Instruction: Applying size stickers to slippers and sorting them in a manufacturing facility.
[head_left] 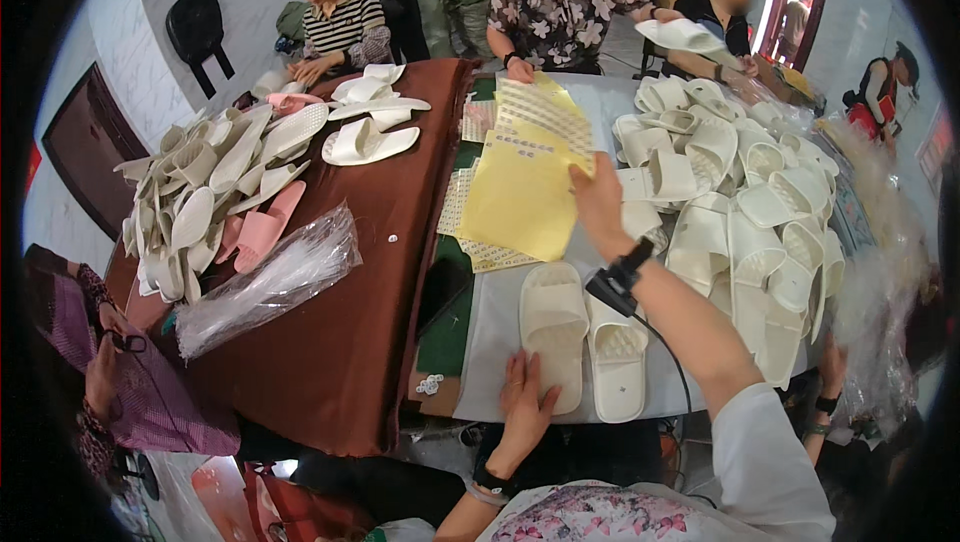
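Left hand (523, 404) on white slipper (553, 327), right hand (597, 204) at yellow sheet (520, 192)

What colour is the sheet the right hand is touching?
Yellow sheet, under the right hand; head view.

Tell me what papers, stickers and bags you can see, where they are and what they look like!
Yellow sticker sheets: table middle, right hand pinching the top one; rows of small pale labels.
White label sheet: under the yellow ones, small squares.
Clear plastic bags: shiny bundle on the brown cloth.
Loose round stickers: tiny white dots near the left hand, which rests on a cream slipper.
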{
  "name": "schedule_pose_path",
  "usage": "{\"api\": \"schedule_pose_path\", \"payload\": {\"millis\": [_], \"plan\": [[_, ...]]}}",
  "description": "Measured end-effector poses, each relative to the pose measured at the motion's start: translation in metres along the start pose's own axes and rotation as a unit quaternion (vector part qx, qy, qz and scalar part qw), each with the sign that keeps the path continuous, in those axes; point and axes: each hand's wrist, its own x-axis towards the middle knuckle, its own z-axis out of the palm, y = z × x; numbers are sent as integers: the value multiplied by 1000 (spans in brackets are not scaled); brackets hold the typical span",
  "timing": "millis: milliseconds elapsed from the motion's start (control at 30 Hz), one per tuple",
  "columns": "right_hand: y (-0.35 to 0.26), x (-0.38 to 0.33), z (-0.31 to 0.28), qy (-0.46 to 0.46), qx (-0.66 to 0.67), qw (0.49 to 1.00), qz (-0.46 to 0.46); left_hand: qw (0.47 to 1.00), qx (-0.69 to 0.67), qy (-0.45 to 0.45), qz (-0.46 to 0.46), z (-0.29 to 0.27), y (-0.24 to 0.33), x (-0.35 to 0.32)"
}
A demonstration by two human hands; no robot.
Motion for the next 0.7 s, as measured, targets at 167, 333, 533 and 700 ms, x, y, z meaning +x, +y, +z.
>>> {"api": "schedule_pose_path", "payload": {"millis": [167, 333, 533, 700], "plan": [[2, -17, -85, -176, 198, 957, 116, 955, -272, 31, -117, -38, -3, 10], [-16, -73, -137, -269, 202, 927, 167, 783, -617, -47, -65, -108, 25, 56], [-12, -130, -151, -308, 183, 918, 170, 761, -603, -131, -202, -91, 40, 48], [12, -155, -166, -244, 198, 931, 184, 854, -445, -10, -268, -86, 38, 42]]}}
